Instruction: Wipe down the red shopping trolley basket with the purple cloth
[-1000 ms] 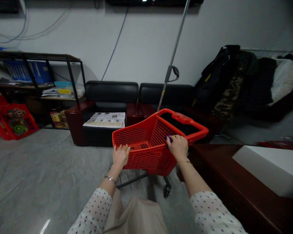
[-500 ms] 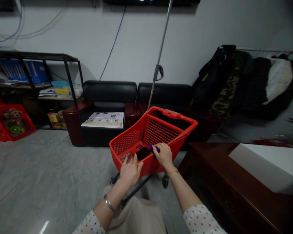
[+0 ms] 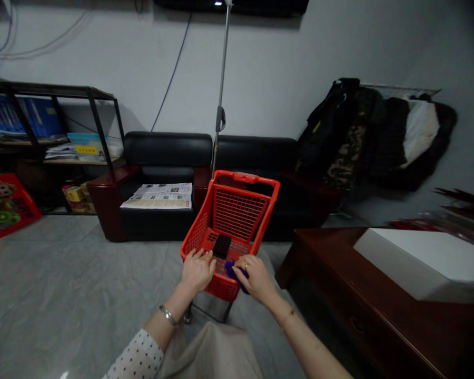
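A small red shopping cart (image 3: 240, 210) stands in front of me, its front end toward me and its handle on the far side. My left hand (image 3: 198, 270) lies over the near left part of the basket rim, fingers stretched and slightly apart. In my right hand (image 3: 255, 276) is a bunched purple cloth (image 3: 232, 269), pressed at the near right corner of the rim. Part of the cloth hangs outside the basket. A dark ridged block (image 3: 221, 246) lies on the basket floor, beyond both hands.
Behind the cart are black sofas (image 3: 168, 152), one with a newspaper (image 3: 160, 196). A metal pole (image 3: 223, 73) rises behind the cart. To the right stands a dark wooden table (image 3: 339, 279) with a white box (image 3: 422, 258). Shelves (image 3: 90, 116) stand left; coats (image 3: 343, 137) hang right.
The cart has turned so its near end faces me more squarely. Both hands have shifted with its rim, the right one left and lower with the cloth. The view has swung slightly right.
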Action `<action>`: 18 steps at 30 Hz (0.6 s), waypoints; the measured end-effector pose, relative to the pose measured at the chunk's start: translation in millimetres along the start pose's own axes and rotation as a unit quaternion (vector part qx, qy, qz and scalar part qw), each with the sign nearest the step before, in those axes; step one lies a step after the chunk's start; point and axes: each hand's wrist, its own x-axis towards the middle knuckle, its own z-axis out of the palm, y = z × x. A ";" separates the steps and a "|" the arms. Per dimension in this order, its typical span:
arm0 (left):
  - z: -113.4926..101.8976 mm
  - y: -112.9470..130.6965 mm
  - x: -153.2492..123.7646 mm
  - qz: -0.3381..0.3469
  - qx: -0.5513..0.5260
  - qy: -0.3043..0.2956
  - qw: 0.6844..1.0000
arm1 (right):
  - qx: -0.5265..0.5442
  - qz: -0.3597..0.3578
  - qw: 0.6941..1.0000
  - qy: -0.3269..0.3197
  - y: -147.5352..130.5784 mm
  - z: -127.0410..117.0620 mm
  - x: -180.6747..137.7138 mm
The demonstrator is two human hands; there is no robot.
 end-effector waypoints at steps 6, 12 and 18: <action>8.6 11.6 8.0 -0.007 -0.005 0.008 1.000 | -0.058 0.113 0.989 0.074 20.8 -3.1 18.9; 4.7 10.6 5.4 -0.011 0.000 0.017 1.000 | -0.048 0.044 0.996 0.064 -15.1 14.6 -13.2; 4.8 13.5 8.7 -0.014 -0.026 0.013 0.999 | -0.062 0.128 0.989 0.030 23.0 -4.5 31.8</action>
